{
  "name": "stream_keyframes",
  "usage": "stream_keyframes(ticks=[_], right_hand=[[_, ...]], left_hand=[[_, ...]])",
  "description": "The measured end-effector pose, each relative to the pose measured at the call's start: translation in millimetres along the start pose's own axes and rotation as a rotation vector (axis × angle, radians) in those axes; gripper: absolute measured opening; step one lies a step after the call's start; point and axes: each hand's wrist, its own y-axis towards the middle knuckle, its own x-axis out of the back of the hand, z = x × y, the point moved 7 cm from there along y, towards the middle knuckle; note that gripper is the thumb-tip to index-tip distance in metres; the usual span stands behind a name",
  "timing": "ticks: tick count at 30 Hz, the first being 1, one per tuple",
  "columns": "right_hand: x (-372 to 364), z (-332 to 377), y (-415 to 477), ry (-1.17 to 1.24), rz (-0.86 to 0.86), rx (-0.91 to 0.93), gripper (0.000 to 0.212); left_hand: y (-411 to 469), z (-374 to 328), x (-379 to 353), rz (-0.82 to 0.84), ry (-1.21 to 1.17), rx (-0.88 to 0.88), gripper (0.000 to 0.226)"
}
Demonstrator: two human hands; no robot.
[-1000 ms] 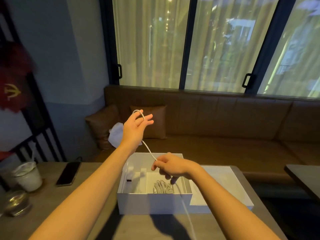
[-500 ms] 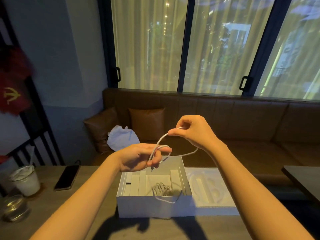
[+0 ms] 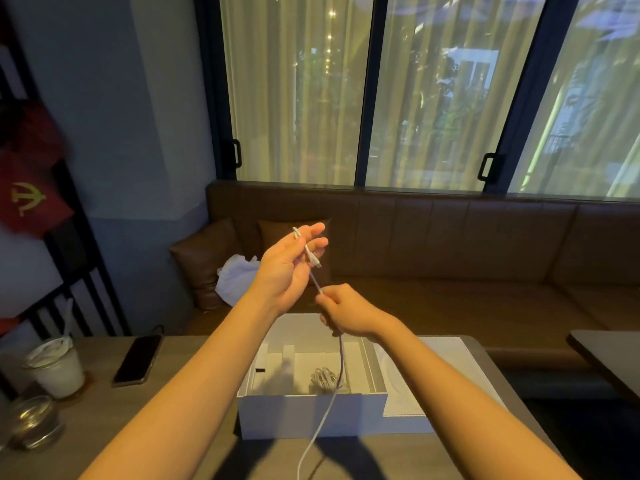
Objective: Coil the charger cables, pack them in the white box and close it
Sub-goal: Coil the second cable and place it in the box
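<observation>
My left hand (image 3: 289, 268) is raised above the open white box (image 3: 311, 415), palm toward me, with the end of a white charger cable (image 3: 327, 403) looped over its fingers. Just below it, my right hand (image 3: 346, 311) pinches the same cable. From there the cable hangs down across the box's front wall and off the table's near edge. A coiled cable (image 3: 323, 379) lies inside the box. The box lid (image 3: 443, 372) lies flat to the right, touching the box.
On the wooden table (image 3: 173, 417) to the left lie a black phone (image 3: 138, 359), a white lidded cup (image 3: 55, 367) and a glass ashtray (image 3: 31, 422). A brown sofa (image 3: 450, 271) with cushions and a white bag (image 3: 237, 278) stands behind. Another table (image 3: 609, 355) is at right.
My right hand has dropped from above the box down to just under my left hand, sliding along the cable. My left hand has risen and opened out, the cable end over its fingers.
</observation>
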Motion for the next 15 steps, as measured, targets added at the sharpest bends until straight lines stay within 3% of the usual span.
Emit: stream_keyframes(ticks=[3,6,12,15], right_hand=[[-10,6,-7,-0.109,0.119,-0.054,0.027],[1,21,-9,-0.317,0.098,0.014,0.025],[41,43,-16,-0.572,-0.185,0.161,0.017],[57,51,-22,-0.598,-0.263,0.216,0.014]], left_hand=[[3,-7,6,-0.054,0.380,-0.198,0.027],[2,-3,17,-0.039,0.792,-0.295,0.039],[0,21,18,0.299,1.234,-0.150,0.027],[-8,24,13,0.402,1.079,0.015,0.022]])
